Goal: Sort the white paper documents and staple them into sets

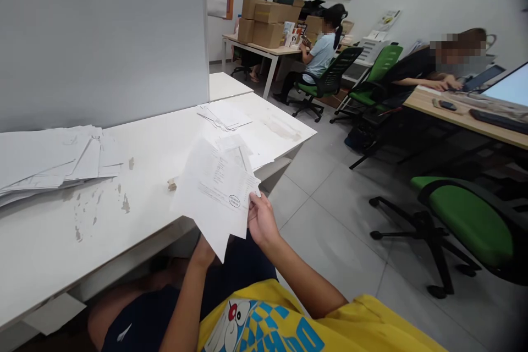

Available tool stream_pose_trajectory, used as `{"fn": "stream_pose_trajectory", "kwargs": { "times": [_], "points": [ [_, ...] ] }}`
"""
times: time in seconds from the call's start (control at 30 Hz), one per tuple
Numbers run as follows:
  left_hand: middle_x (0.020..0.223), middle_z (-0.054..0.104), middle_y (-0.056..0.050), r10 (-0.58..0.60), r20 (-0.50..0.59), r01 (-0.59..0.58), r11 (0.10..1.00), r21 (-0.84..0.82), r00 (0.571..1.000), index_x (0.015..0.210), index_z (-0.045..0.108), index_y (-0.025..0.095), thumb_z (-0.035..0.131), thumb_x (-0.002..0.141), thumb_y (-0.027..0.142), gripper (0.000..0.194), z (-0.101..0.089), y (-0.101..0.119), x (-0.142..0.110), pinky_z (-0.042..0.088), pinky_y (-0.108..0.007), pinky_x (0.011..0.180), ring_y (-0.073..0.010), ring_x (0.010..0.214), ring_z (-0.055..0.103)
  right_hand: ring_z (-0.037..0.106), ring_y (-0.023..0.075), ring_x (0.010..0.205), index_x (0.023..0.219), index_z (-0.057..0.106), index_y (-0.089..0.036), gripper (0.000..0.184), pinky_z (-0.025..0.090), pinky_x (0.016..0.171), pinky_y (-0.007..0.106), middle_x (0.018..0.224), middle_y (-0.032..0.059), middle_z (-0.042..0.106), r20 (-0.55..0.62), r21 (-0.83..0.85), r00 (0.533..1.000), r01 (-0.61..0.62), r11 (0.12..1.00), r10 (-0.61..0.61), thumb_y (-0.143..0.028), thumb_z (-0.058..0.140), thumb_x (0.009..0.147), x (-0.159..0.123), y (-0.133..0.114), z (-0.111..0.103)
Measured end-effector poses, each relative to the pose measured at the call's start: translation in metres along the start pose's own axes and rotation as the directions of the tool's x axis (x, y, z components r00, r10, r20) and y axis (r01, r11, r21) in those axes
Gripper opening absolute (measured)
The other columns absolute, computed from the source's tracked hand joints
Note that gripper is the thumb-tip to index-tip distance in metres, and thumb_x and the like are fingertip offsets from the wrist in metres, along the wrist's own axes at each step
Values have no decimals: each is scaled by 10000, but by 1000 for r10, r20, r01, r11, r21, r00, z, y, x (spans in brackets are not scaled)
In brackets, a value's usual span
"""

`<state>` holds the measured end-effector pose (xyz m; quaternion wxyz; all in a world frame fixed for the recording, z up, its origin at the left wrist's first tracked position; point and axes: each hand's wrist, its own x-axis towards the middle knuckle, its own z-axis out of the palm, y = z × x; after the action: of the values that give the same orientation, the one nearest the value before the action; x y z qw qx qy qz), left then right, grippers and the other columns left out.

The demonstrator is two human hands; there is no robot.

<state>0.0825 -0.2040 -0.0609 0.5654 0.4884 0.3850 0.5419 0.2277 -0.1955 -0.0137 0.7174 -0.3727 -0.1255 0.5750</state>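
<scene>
Printed paper sheets (214, 198), with an oval stamp on the top one, are held tilted over the front edge of the white table. My right hand (263, 220) is closed on their right edge, thumb on top. Underneath the lower left part of the paper is my left hand (203, 253); the sheets hide its fingers, so its grip cannot be seen. Just past them, more loose papers (225, 115) lie on the table (157, 170).
A thick paper pile (45, 157) lies to the left, before a grey partition (103, 38). An unoccupied green chair (474, 220) stands at right. Two people sit farther off, one at a desk (466, 110), another near stacked cardboard boxes (268, 25).
</scene>
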Motion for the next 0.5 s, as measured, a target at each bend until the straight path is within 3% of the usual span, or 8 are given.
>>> {"fn": "stream_pose_trajectory", "kwargs": {
  "times": [0.1,0.2,0.33,0.5],
  "points": [
    [1314,604,-116,11,86,-6,999,-51,996,1340,539,290,712,549,755,934,7,-23,-22,425,-529,1085,-370,1333,450,691,221,929,855,612,-234,162,581,772,357,961,24,741,-4,19,999,-52,998,52,-243,713,729,-4,2,4],
    [1318,605,-119,-4,-62,0,997,-72,998,1338,541,267,675,621,735,867,4,-30,-25,414,-530,1087,-368,1334,449,697,209,853,895,610,-234,194,581,727,343,951,19,739,22,17,993,-119,993,119,-260,714,733,-13,9,6],
    [1395,557,-38,29,-268,-68,988,-136,963,1374,501,333,420,822,700,668,-10,-12,-17,402,-528,1102,-319,1339,456,687,197,832,923,615,-236,202,567,701,323,964,20,732,90,-37,981,-171,985,174,-300,703,752,-26,15,6],
    [1408,545,15,94,-312,-136,984,-116,945,1415,444,378,340,879,625,599,-12,17,-8,439,-494,1090,-282,1338,466,663,187,834,946,637,-239,227,553,710,311,966,17,712,180,-161,966,-157,974,186,-335,716,756,-44,19,-1]
  ]
}}
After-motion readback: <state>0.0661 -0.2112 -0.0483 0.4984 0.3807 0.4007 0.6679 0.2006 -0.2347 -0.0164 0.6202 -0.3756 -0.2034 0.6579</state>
